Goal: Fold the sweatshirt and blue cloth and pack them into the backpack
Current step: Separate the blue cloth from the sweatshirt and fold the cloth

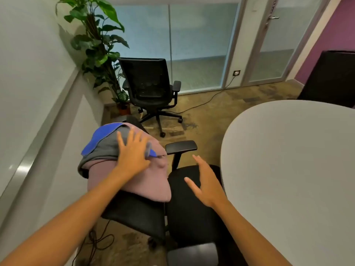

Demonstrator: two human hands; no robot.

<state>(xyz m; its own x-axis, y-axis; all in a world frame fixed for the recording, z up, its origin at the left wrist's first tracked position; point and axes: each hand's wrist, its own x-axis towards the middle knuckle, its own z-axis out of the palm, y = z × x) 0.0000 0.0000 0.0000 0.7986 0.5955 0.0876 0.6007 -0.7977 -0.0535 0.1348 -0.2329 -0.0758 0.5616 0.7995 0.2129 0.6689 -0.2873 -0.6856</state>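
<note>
— Pressing down flat, the left hand (132, 154) lies with fingers spread on the pile draped over the back of the near black office chair (184, 204). Nothing is gripped; the palm and straight fingers just rest on fabric.

— What is in that pile?

— On top, toward the wall, a bright blue cloth (99, 136). Under it a grey fabric layer (107, 148), and below that the dusty pink sweatshirt (138, 181), which hangs down over the backrest. A small blue scrap shows just beside the left thumb; I cannot tell what it belongs to.

— And the other hand?

— The right hand (206, 184) hovers open above the chair's black seat, fingers straight and apart, touching nothing, near the chair's black armrest (181, 146).

— Any backpack?

— I cannot make one out.

— What lies around?

— A rounded pale grey tabletop (292, 166) sits on the right, just beside the chair. Farther back stands a second black mesh office chair (151, 89) on castors, with a leafy green potted plant (99, 47) in the corner beside it and frosted glass panels (192, 45) behind.
</note>
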